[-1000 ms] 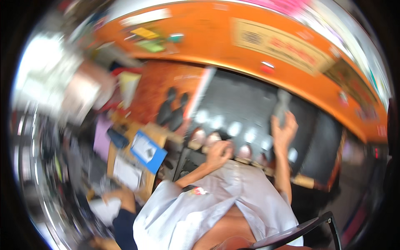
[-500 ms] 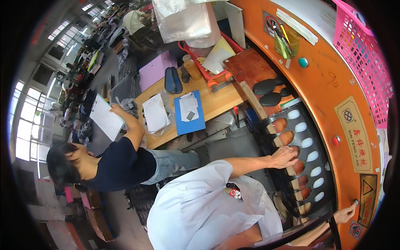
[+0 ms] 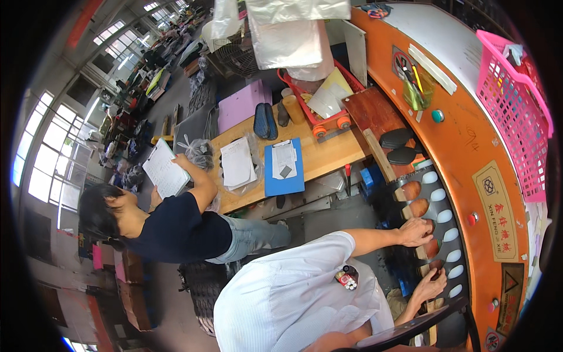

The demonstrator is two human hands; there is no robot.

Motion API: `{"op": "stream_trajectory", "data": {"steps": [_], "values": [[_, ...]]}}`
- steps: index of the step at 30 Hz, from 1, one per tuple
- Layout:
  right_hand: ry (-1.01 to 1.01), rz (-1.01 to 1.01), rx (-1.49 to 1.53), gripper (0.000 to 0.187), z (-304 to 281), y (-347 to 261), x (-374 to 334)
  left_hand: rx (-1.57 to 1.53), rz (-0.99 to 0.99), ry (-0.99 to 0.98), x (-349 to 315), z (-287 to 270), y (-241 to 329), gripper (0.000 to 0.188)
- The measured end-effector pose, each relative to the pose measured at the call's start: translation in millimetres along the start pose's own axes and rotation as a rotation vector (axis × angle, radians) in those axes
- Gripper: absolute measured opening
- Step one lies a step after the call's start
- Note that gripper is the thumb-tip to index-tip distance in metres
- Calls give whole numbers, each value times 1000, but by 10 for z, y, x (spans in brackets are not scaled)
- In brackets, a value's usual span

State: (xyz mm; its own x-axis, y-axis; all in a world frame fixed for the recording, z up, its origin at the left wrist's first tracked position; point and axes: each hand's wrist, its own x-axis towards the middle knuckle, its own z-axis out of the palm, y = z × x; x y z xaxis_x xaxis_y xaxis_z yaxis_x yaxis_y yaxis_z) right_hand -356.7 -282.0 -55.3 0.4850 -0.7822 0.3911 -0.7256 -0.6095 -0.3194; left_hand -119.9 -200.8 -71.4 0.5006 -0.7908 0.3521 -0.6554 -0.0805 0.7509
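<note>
A row of rounded, reddish-brown toe-shaped forms point(image 3: 419, 207) lines the front of the machine, beside a dark plate with white ovals point(image 3: 450, 234). My left hand point(image 3: 415, 232) reaches across to the middle of this row, its fingers curled over one form, which they mostly hide. Lower along the row, my right hand point(image 3: 431, 286) has its thumb and fingers bent round another brown form point(image 3: 434, 270). Between the two hands one brown form point(image 3: 432, 249) shows uncovered.
The orange machine panel point(image 3: 457, 141) carries a green button point(image 3: 437, 115) and red buttons point(image 3: 472, 219). Black soles point(image 3: 399, 146) lie on a red-brown board. A blue clipboard point(image 3: 284, 182) rests on the wooden table point(image 3: 328, 149). At left, another person point(image 3: 182, 229) holds papers.
My right hand has left the round knob on the orange panel and come to a brown form in the row. My left hand stays at the row's middle. The whole view has shifted slightly.
</note>
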Motion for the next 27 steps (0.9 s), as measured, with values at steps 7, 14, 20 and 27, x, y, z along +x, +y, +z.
{"op": "stream_trajectory", "data": {"steps": [7, 14, 20, 27], "values": [[-32, 69, -180, 30, 34, -387, -220, -44, -43, -39, -39, -204, 118, 30], [88, 77, 195, 18, -245, -779, -585, -67, -95, -159, -427, -385, 72, 33], [213, 173, 144, 23, -559, -836, -789, -185, -110, -249, -766, -585, 28, 21], [146, 338, 42, 74, -276, -668, 161, -88, 250, -213, 86, -251, 454, 49]]}}
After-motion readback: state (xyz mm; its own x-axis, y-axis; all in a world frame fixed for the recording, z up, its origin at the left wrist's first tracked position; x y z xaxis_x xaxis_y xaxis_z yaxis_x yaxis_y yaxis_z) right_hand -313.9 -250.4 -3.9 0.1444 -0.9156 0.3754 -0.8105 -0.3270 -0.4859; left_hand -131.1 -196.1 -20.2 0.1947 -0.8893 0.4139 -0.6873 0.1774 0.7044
